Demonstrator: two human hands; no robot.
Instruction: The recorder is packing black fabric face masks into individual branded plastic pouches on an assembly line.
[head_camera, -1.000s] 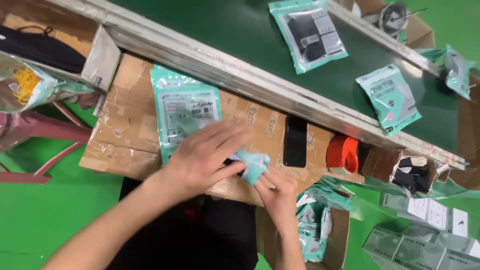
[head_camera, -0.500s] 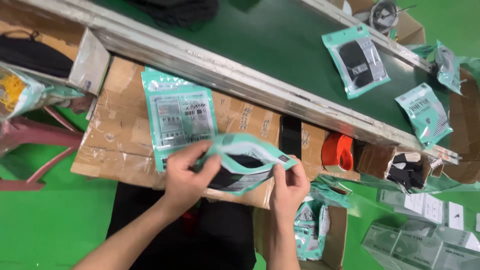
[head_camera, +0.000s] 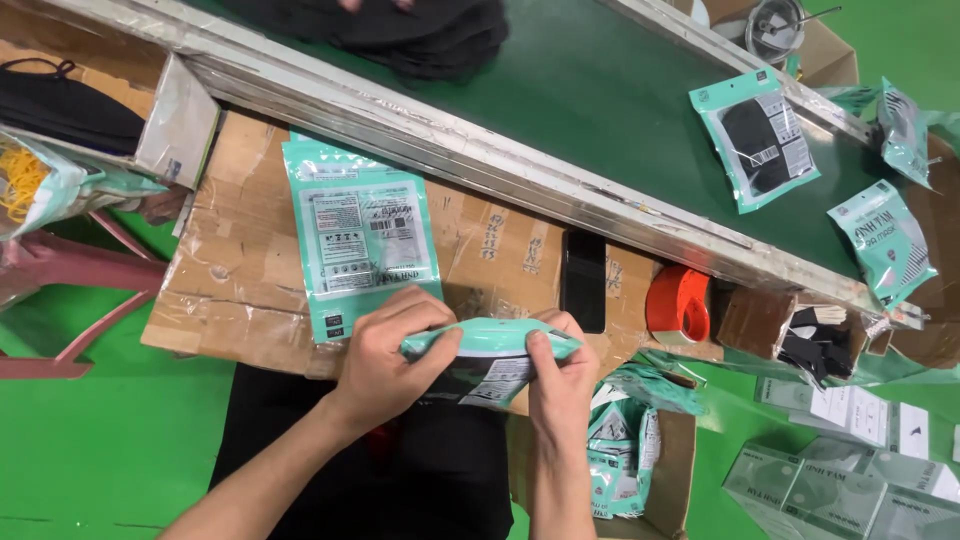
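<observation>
— What are the hands doing with that teal pouch (head_camera: 490, 352)?

— Both are pinching it along its top edge, at about six o'clock in the view, just over the near edge of the cardboard-covered table (head_camera: 230, 290). The left hand (head_camera: 385, 350) is closing its grip on the left end, thumb on top and fingers underneath; the right hand (head_camera: 560, 365) is clamping the right end the same way. Neither grip is open at all; both are tight on the pouch.

— How would you do this step well?

— I'd judge it is going best with the top strip kept straight and flat between the thumbs, pressing evenly from one end to the other (a wrinkle there would probably leave a gap). Something dark is showing through the lower face, so keeping it clear of the edge matters too.

— And the other packages?

— A flat teal pouch (head_camera: 362, 240) is lying back-side up on the table at about eleven o'clock from the hands, a white label panel with black print covering much of it. On the green conveyor belt (head_camera: 600, 100), at two o'clock, a filled pouch (head_camera: 755, 135) is showing a dark item through its clear window, and another teal packet (head_camera: 885, 240) is lying further right. A phone (head_camera: 584, 280) and a red tape roll (head_camera: 678, 305) are sitting at one o'clock, and more teal packs are filling a carton (head_camera: 620, 450) at five o'clock.
</observation>
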